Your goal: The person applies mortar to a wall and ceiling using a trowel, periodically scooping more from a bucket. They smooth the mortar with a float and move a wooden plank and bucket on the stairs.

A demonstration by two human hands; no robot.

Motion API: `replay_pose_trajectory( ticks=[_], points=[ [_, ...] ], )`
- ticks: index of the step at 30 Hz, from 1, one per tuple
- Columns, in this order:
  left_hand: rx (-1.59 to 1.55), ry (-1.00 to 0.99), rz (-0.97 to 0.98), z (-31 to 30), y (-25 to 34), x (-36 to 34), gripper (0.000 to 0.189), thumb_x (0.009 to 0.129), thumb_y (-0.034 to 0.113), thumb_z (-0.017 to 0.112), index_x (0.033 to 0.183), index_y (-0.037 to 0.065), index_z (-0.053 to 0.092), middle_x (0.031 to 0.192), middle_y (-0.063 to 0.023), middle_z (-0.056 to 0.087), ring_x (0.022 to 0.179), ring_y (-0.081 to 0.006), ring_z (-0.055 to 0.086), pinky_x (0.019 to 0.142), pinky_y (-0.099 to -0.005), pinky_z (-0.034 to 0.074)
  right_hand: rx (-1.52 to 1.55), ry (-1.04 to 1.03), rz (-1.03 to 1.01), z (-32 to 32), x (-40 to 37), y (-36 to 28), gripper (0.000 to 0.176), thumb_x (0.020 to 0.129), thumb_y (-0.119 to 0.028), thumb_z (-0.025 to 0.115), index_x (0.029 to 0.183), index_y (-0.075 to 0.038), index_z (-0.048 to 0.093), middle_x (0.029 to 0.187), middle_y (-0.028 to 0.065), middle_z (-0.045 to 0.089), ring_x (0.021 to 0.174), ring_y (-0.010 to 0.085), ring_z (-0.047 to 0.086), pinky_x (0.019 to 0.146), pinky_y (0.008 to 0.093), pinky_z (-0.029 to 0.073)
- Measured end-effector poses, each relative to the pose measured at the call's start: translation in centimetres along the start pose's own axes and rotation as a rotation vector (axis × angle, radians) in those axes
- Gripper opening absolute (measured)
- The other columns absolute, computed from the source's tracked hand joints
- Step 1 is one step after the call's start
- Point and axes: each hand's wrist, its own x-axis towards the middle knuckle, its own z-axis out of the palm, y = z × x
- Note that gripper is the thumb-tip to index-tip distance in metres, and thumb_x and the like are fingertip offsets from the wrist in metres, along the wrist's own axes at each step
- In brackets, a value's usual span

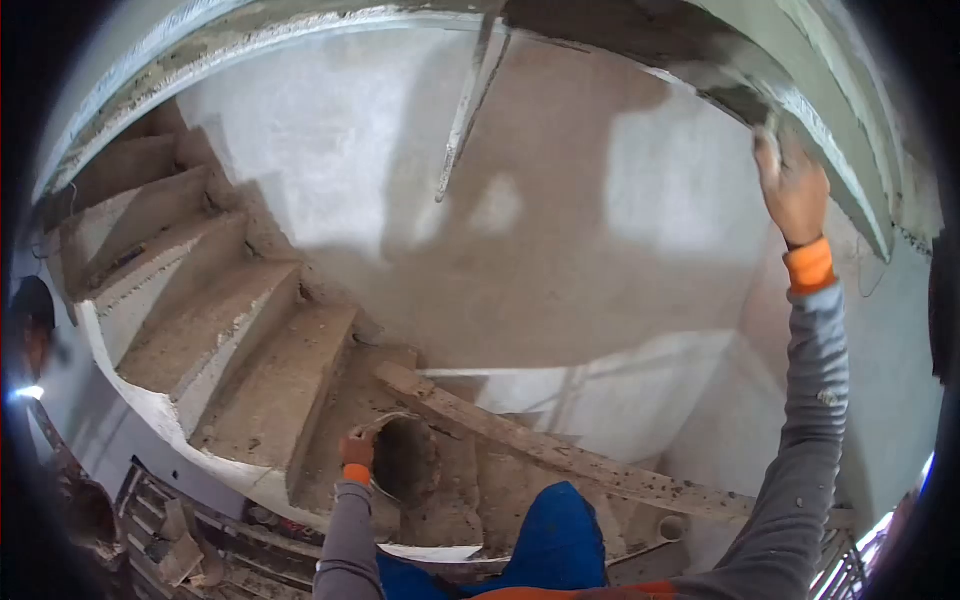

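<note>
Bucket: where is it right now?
In the head view, the bucket sits low, left of centre, on the steps, the left hand at its rim.

Bare concrete stairs (255,335) climb toward the left beside a patchy plastered wall (540,230), with bright light patches across its upper part.

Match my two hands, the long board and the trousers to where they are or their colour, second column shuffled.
1. Left hand
2. Right hand
3. Long board
4. Trousers

A. Blue
B. Raised by the curved overhead edge
C. Slanting over the lower steps
D. At the bucket's rim

Pairs: 1-D, 2-B, 3-C, 4-A
</note>
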Motion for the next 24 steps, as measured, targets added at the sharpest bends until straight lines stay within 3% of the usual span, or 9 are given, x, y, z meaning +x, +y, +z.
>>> replay_pose_trajectory(
  ticks=[4,6,10,12,14,15,19,22,24],
  points=[
    [-0.023,0.124,0.045,-0.5,-0.9,0.0,0.037,0.075,0.031,0.06,0.093,-0.001,0.064,0.084,-0.0193,0.064,0.08,-0.0357,0.061,0.074,-0.0405,0.046,-0.022,-0.018,0.023,-0.9,-4.5,4.4,0.021,0.084,-0.026,0.056,0.079,-0.005,0.056,0.068,0.0137,0.057,0.057,0.0322,0.054,0.051,0.0393,0.043],
    [0.036,0.175,0.075,-0.1,-2.1,0.3,0.034,0.076,0.028,0.059,0.089,-0.003,0.063,0.079,-0.0205,0.062,0.074,-0.0351,0.06,0.071,-0.0406,0.045,-0.137,0.0,-0.192,-0.6,-8.6,4.9,0.019,0.083,-0.022,0.058,0.077,-0.004,0.056,0.065,0.0129,0.055,0.056,0.0295,0.054,0.051,0.0386,0.043],
    [-0.141,0.197,0.053,-0.1,-3.1,0.6,0.032,0.078,0.024,0.057,0.072,-0.007,0.057,0.064,-0.0229,0.053,0.055,-0.0313,0.048,0.057,-0.0426,0.038,0.17,-0.572,-0.168,1.4,-23.0,-1.7,0.035,0.081,-0.039,0.056,0.087,-0.005,0.058,0.076,0.0119,0.059,0.063,0.0289,0.057,0.058,0.0403,0.045],
    [-0.136,0.167,0.114,-0.1,-4.1,0.9,0.032,0.078,0.023,0.057,0.067,-0.007,0.051,0.06,-0.0229,0.047,0.051,-0.0283,0.041,0.054,-0.0432,0.034,0.385,-1.192,-0.066,0.9,-28.2,-9.7,0.046,0.084,-0.048,0.048,0.099,-0.006,0.058,0.092,0.013,0.062,0.077,0.03,0.061,0.067,0.0415,0.047],
    [-0.119,0.147,0.115,-0.2,-4.6,0.5,0.032,0.078,0.022,0.057,0.068,-0.007,0.051,0.059,-0.0223,0.046,0.05,-0.0262,0.041,0.053,-0.0428,0.033,0.692,-1.279,-0.113,1.0,-35.1,-16.3,0.051,0.086,-0.051,0.04,0.104,-0.006,0.057,0.095,0.0153,0.061,0.079,0.033,0.06,0.071,0.0433,0.048],
    [-0.11,0.138,0.092,-0.2,-4.4,0.4,0.031,0.079,0.022,0.057,0.07,-0.007,0.054,0.06,-0.0218,0.049,0.051,-0.0255,0.043,0.054,-0.0422,0.035,0.592,-1.548,-0.173,1.2,-37.2,-19.6,0.052,0.083,-0.053,0.045,0.111,-0.009,0.056,0.109,0.0107,0.059,0.084,0.0303,0.061,0.071,0.0405,0.049],
    [-0.109,0.072,0.039,-1.5,-1.3,-1.0,0.028,0.081,0.022,0.055,0.083,-0.006,0.063,0.069,-0.0187,0.06,0.058,-0.024,0.053,0.059,-0.0392,0.041,0.725,-1.69,-0.131,2.4,-42.2,-29.2,0.043,0.084,-0.041,0.05,0.108,-0.007,0.056,0.098,0.0155,0.062,0.082,0.0331,0.06,0.07,0.0458,0.048],
    [-0.155,0.045,0.108,-1.1,-2.5,-0.6,0.028,0.083,0.02,0.053,0.09,-0.005,0.065,0.079,-0.0165,0.065,0.067,-0.024,0.059,0.063,-0.0377,0.044,0.858,-1.346,-0.03,2.6,-45.0,-33.0,0.037,0.081,-0.032,0.054,0.105,-0.005,0.056,0.088,0.0186,0.062,0.08,0.0352,0.06,0.069,0.0472,0.047],
    [-0.148,0.055,0.117,-1.7,-1.1,-1.2,0.025,0.084,0.019,0.053,0.094,0.0,0.065,0.083,-0.0165,0.065,0.071,-0.0259,0.06,0.065,-0.0381,0.046,0.862,-1.524,-0.092,3.9,-46.9,-34.0,0.03,0.077,-0.025,0.055,0.092,0.0,0.059,0.078,0.0174,0.062,0.071,0.0336,0.061,0.063,0.0465,0.048]
  ],
)
